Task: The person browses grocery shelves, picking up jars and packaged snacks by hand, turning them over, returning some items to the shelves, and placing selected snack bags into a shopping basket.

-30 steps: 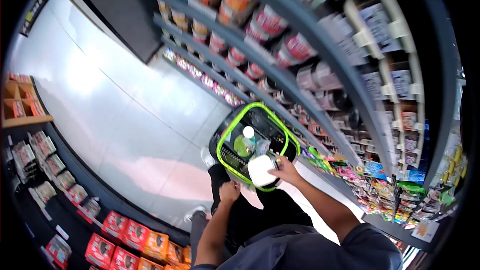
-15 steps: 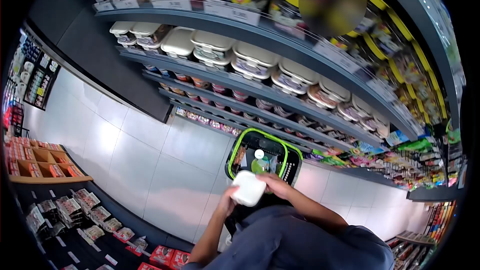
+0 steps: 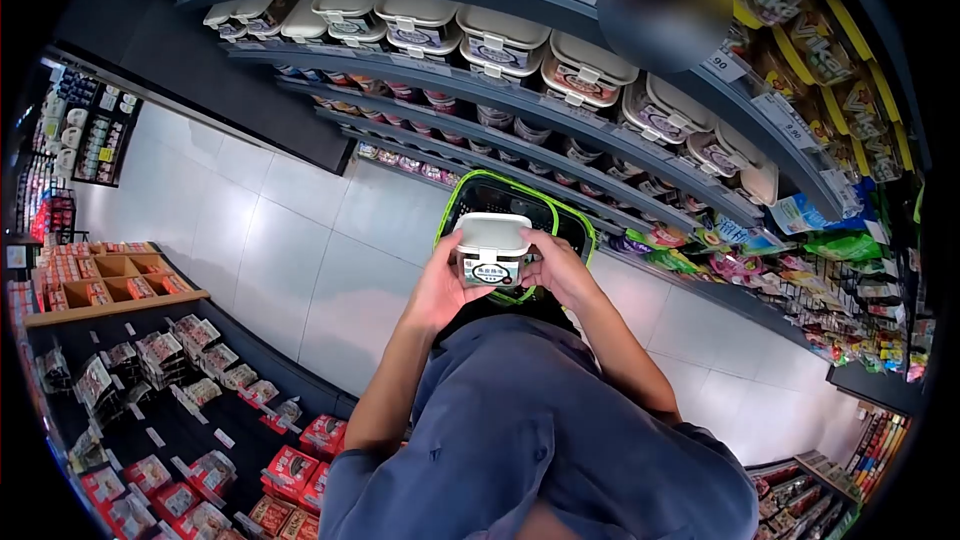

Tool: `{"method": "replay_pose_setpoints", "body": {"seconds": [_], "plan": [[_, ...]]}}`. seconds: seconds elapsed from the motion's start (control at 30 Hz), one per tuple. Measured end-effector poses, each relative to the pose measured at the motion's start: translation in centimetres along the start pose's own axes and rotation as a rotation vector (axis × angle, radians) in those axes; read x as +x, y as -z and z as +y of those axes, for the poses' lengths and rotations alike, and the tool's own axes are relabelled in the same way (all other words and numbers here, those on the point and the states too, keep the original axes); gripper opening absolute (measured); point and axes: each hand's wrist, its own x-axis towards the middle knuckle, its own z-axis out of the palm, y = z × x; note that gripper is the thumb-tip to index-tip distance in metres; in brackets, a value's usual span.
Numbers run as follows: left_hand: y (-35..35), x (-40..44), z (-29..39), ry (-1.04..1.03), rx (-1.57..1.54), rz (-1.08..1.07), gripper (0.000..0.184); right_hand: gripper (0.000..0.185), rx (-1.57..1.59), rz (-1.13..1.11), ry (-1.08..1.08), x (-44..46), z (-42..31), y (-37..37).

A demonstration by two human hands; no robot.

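A clear plastic food tub (image 3: 492, 262) with a white lid is held upright in front of my body, its printed label facing me. My left hand (image 3: 438, 285) is closed round the tub's left side. On the right side, my right hand (image 3: 556, 268) grips it with the fingers at the lid's edge. Beyond and below the tub stands a black shopping basket (image 3: 476, 192) with a bright green rim. The tub and my hands hide most of what the basket holds.
Similar white-lidded tubs (image 3: 500, 38) line the shelf (image 3: 400, 62) ahead. Bagged snacks (image 3: 770, 270) hang at the right. Behind on the left are a low display (image 3: 130, 360) of packets and a wooden divided tray (image 3: 110, 285). Pale tiled floor (image 3: 300, 240) runs between.
The tub has turned from showing its lid top to showing its labelled front. It now blocks the green-tinted, white-capped bottle seen in the basket before. The view has shifted too.
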Motion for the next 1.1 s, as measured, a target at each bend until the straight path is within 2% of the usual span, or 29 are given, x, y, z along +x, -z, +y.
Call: {"method": "replay_pose_setpoints", "body": {"seconds": [0.23, 0.43, 0.5, 0.53, 0.6, 0.67, 0.73, 0.77, 0.93, 1.03, 1.1], "plan": [[-0.6, 0.5, -2.2, -0.034, -0.124, -0.064, 0.050, 0.045, -0.078, 0.058, 0.059, -0.5, -0.4, 1.2], [3.8, 1.3, 1.3, -0.153, -0.054, -0.012, 0.049, 0.044, -0.060, 0.072, 0.208, 2.3, 0.4, -4.6], [5.2, 1.0, 3.9, -0.283, -0.009, 0.057, 0.044, 0.043, -0.036, 0.062, 0.282, 3.7, 0.2, -8.0], [6.0, 0.8, 5.6, -0.292, -0.007, 0.046, 0.044, 0.043, -0.046, 0.063, 0.284, 4.3, -0.2, -9.8], [7.7, 0.1, 9.0, -0.454, -0.004, 0.026, 0.042, 0.046, -0.118, 0.072, 0.327, 5.5, -1.4, -13.9], [9.1, -0.5, 13.3, -0.489, 0.005, 0.009, 0.038, 0.049, -0.153, 0.037, 0.342, 7.5, -2.0, -17.4], [10.4, -0.3, 17.1, -0.647, -0.012, -0.011, 0.037, 0.050, -0.240, 0.031, 0.437, 9.4, -3.3, -21.0], [11.1, 0.0, 19.0, -0.686, -0.006, -0.056, 0.037, 0.063, -0.217, 0.002, 0.575, 10.6, -4.0, -22.8], [12.6, 1.3, 28.3, -0.826, 0.027, -0.173, 0.049, 0.064, -0.227, -0.010, 0.759, 14.0, -9.8, -30.5], [13.1, 2.4, 33.1, -1.071, 0.373, -0.147, 0.060, 0.062, -0.272, 0.064, 0.875, 15.5, -12.5, -33.6], [12.5, 2.2, 35.7, -1.048, 0.434, -0.120, 0.058, 0.061, -0.227, 0.107, 0.885, 16.5, -13.9, -35.2]]}}
